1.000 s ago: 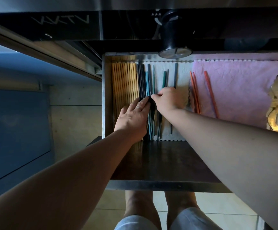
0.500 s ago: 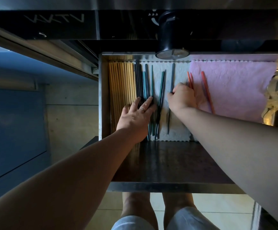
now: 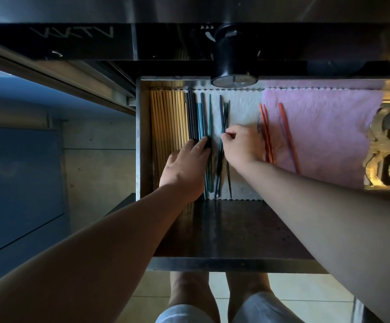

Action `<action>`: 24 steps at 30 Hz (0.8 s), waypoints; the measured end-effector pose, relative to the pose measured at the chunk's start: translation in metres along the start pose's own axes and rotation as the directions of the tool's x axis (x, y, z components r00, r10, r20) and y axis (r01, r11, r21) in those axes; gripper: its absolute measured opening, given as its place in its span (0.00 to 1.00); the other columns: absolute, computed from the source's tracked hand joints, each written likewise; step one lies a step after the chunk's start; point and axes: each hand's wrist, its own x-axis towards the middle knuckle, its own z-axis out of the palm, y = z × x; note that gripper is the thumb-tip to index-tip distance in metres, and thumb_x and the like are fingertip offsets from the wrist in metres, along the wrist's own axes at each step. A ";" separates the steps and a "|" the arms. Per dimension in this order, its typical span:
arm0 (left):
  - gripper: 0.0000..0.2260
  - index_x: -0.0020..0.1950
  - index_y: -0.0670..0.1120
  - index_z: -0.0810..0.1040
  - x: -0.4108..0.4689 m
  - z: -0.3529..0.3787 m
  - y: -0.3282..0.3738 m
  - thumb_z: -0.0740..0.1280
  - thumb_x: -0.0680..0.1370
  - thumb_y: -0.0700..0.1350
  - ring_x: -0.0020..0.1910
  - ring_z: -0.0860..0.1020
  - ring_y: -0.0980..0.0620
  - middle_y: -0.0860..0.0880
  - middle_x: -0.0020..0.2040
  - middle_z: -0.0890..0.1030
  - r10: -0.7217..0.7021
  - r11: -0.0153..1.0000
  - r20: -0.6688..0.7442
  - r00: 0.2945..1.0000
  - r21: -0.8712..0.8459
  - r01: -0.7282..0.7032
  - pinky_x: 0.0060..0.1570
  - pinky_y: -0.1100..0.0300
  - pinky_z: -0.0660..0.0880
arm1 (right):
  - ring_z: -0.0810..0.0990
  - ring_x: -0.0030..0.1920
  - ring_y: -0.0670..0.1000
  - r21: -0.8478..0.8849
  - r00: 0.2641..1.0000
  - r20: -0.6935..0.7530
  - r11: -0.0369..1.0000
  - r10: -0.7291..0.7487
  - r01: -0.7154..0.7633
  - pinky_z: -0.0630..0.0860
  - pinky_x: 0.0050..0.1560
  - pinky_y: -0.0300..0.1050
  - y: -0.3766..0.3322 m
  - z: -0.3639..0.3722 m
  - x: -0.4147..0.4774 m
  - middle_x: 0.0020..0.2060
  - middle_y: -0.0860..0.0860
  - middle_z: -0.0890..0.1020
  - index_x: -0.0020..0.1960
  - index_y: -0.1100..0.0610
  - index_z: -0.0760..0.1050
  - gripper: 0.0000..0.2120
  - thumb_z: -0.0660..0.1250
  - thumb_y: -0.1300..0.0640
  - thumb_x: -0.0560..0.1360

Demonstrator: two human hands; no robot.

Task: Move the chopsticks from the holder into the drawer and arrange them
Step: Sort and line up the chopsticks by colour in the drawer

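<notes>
The open metal drawer [image 3: 236,264] holds rows of chopsticks on a white liner [image 3: 243,113]. Yellow wooden chopsticks [image 3: 168,122] lie packed along the left wall, with dark and blue chopsticks [image 3: 197,117] beside them. My left hand [image 3: 184,166] lies flat with straight fingers on the dark and blue ones. Right of it, my right hand [image 3: 243,148] pinches a few loose dark green chopsticks [image 3: 223,115] that lie slightly askew. Three orange chopsticks [image 3: 285,127] rest on a pink cloth [image 3: 329,131].
A black cylindrical chopstick holder [image 3: 234,59] stands on the counter edge above the drawer's back. The drawer's front half is bare dark metal. A gold patterned object [image 3: 389,148] sits at the right. My legs show below on the tiled floor.
My right hand came back left from beside the orange chopsticks and now pinches the loose green ones, gathered closer together. My left hand stayed pressed on the dark row.
</notes>
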 end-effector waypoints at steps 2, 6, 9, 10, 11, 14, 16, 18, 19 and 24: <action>0.34 0.81 0.55 0.46 0.000 0.000 -0.002 0.57 0.78 0.39 0.79 0.39 0.53 0.60 0.79 0.37 -0.003 1.000 0.006 1.000 -0.005 0.003 0.76 0.43 0.51 | 0.81 0.49 0.55 0.043 1.000 0.018 0.999 0.002 -0.003 0.74 0.45 0.41 -0.003 0.008 0.003 0.48 0.53 0.84 0.52 0.56 0.81 0.08 0.65 0.56 0.77; 0.34 0.81 0.55 0.44 -0.001 -0.003 -0.004 0.57 0.79 0.39 0.78 0.38 0.55 0.61 0.79 0.36 -0.001 1.000 0.025 1.000 -0.003 0.001 0.76 0.44 0.50 | 0.81 0.48 0.56 0.001 1.000 0.018 1.000 -0.003 0.003 0.72 0.45 0.40 -0.009 0.015 0.012 0.46 0.54 0.84 0.48 0.57 0.81 0.07 0.67 0.56 0.75; 0.35 0.81 0.55 0.44 -0.001 -0.005 -0.004 0.58 0.79 0.38 0.78 0.38 0.55 0.61 0.79 0.36 -0.003 1.000 0.037 0.999 -0.009 0.004 0.76 0.44 0.49 | 0.78 0.42 0.54 -0.086 0.999 0.040 0.996 0.014 -0.011 0.65 0.40 0.39 -0.008 0.016 0.017 0.38 0.54 0.79 0.42 0.57 0.78 0.06 0.67 0.56 0.74; 0.35 0.81 0.55 0.44 -0.001 -0.005 -0.004 0.58 0.79 0.38 0.78 0.38 0.55 0.61 0.79 0.36 -0.003 1.000 0.039 0.999 -0.009 0.003 0.76 0.44 0.48 | 0.77 0.41 0.53 -0.087 0.998 0.052 0.996 0.023 -0.018 0.65 0.40 0.39 -0.007 0.017 0.019 0.36 0.54 0.77 0.41 0.56 0.77 0.05 0.68 0.56 0.74; 0.35 0.81 0.55 0.45 -0.001 -0.005 -0.004 0.58 0.79 0.38 0.78 0.38 0.55 0.60 0.79 0.36 -0.001 1.000 0.039 0.999 -0.009 0.002 0.76 0.44 0.48 | 0.77 0.40 0.53 -0.081 0.997 0.064 0.996 0.029 -0.024 0.65 0.40 0.39 -0.006 0.018 0.020 0.36 0.54 0.77 0.40 0.55 0.77 0.04 0.68 0.56 0.74; 0.36 0.81 0.55 0.44 -0.001 -0.005 -0.004 0.57 0.79 0.37 0.78 0.38 0.55 0.60 0.78 0.36 -0.001 1.000 0.039 0.999 -0.009 0.001 0.75 0.44 0.48 | 0.80 0.41 0.54 -0.062 0.995 0.095 0.998 0.028 -0.023 0.67 0.41 0.39 -0.003 0.020 0.020 0.40 0.57 0.83 0.43 0.58 0.80 0.04 0.70 0.57 0.74; 0.36 0.81 0.55 0.43 -0.001 -0.005 -0.004 0.57 0.78 0.37 0.78 0.37 0.54 0.60 0.78 0.35 0.004 1.000 0.038 0.999 -0.002 -0.003 0.75 0.45 0.47 | 0.82 0.45 0.55 -0.070 0.996 0.085 0.997 0.025 -0.019 0.67 0.42 0.38 -0.002 0.019 0.019 0.44 0.56 0.85 0.48 0.59 0.82 0.07 0.70 0.56 0.74; 0.36 0.80 0.56 0.43 -0.001 -0.004 -0.005 0.57 0.78 0.37 0.78 0.37 0.55 0.60 0.78 0.34 0.008 1.000 0.039 0.999 0.006 -0.008 0.75 0.46 0.47 | 0.83 0.47 0.56 -0.063 0.996 0.088 0.998 0.027 -0.022 0.68 0.43 0.37 -0.002 0.021 0.018 0.45 0.56 0.85 0.49 0.58 0.82 0.07 0.70 0.56 0.73; 0.36 0.80 0.56 0.42 -0.001 -0.004 -0.006 0.57 0.79 0.37 0.78 0.37 0.55 0.60 0.78 0.33 0.011 1.000 0.044 0.999 0.011 -0.011 0.75 0.46 0.47 | 0.83 0.47 0.56 -0.054 0.995 0.095 0.998 0.030 -0.025 0.69 0.42 0.37 -0.003 0.023 0.018 0.44 0.55 0.85 0.48 0.57 0.83 0.07 0.70 0.56 0.73; 0.37 0.80 0.56 0.41 0.000 -0.005 -0.008 0.58 0.79 0.38 0.77 0.35 0.55 0.61 0.77 0.31 0.020 0.999 0.077 0.997 0.031 -0.022 0.75 0.46 0.47 | 0.84 0.40 0.58 -0.013 0.993 0.112 0.999 0.036 -0.034 0.79 0.42 0.43 -0.009 0.026 0.016 0.34 0.55 0.82 0.35 0.57 0.78 0.07 0.67 0.60 0.72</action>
